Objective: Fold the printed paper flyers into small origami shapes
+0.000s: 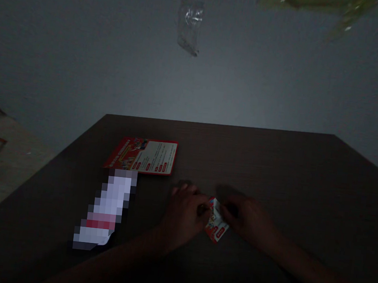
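Low over the dark table [248, 156], a small red and white printed card [217, 231] sits between my two hands, its surface slanted. The thumb and forefinger of my left hand [184, 211] are closed at the card's left edge, while its other fingers curl away to the far side. On the opposite edge, my right hand [251, 218] pinches the card, its remaining fingers folded in shadow. Dim light hides the exact fingertip contact and whether the card is folded.
A larger red and white printed sheet [155, 157] lies at the table's back left. Nearer me is a bright, pixelated phone-like slab [107, 207]. Behind the table rises a grey wall [235, 83] with clear plastic [190, 24] and yellowish film [305, 0] hanging on it.
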A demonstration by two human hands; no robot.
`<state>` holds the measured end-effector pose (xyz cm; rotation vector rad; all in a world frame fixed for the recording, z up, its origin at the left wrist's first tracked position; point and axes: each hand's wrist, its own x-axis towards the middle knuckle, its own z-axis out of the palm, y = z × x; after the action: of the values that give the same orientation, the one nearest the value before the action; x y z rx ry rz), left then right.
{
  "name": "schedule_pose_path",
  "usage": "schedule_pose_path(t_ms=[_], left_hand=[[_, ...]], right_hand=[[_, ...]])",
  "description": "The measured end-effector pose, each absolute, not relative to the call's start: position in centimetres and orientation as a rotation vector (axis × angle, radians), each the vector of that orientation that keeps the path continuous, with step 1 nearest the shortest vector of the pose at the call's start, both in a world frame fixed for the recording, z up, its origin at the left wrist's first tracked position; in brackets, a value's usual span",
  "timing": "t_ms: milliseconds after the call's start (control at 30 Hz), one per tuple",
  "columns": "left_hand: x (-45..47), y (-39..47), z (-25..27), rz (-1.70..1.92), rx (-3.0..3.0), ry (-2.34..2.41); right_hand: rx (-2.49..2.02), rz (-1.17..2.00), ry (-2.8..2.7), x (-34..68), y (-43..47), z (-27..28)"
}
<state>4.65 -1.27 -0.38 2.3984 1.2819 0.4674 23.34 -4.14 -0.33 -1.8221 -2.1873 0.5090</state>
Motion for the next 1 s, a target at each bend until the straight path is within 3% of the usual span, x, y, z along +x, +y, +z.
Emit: schedule_pose_path(t_ms=[400, 1000], left_hand=[[2.0, 0.9, -0.1, 0.226, 2.391, 1.260], [2.4, 0.4, -0.2, 0.298, 2.373, 1.247]], right_hand=[[-1.799, 0.535, -2.193, 23.4, -4.1, -0.1], [-1.763, 0.436, -2.126, 23.3, -4.4, -0.4]])
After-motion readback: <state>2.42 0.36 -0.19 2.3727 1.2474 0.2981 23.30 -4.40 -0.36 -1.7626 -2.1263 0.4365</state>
